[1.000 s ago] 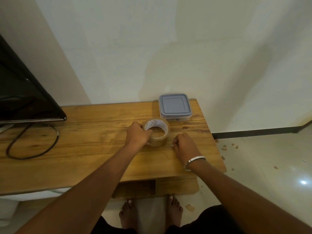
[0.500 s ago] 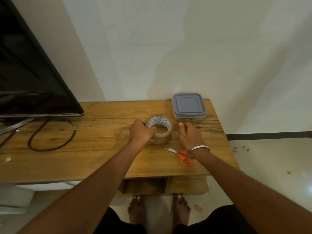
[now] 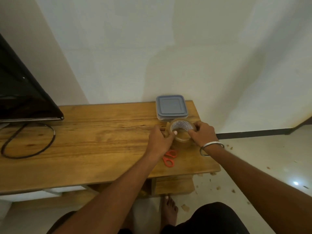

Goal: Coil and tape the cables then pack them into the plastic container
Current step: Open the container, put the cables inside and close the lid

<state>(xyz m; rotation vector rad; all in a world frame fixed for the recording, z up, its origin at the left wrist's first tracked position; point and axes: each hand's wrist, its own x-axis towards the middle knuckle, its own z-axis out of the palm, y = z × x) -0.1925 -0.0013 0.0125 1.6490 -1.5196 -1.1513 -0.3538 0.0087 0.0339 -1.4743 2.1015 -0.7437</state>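
Note:
A roll of brown packing tape (image 3: 182, 138) stands near the right end of the wooden table (image 3: 94, 142). My left hand (image 3: 160, 141) grips the roll's left side, thumb over its rim. My right hand (image 3: 203, 133) grips the right side, with fingers curled over the top edge. Just behind the roll sits a plastic container (image 3: 171, 107) with a grey-blue lid, closed. A black cable (image 3: 28, 142) lies in a loose loop at the table's left, running under the TV.
Orange-handled scissors (image 3: 168, 158) lie on the table beneath my left wrist. A black TV (image 3: 22, 92) stands at the far left. The table's right edge drops to a tiled floor (image 3: 263, 162) littered with small scraps. My bare foot (image 3: 169, 210) shows below the table.
My right hand has left the scissors on the table and moved up onto the tape roll. Both hands now hold the roll, which sits closer to the container.

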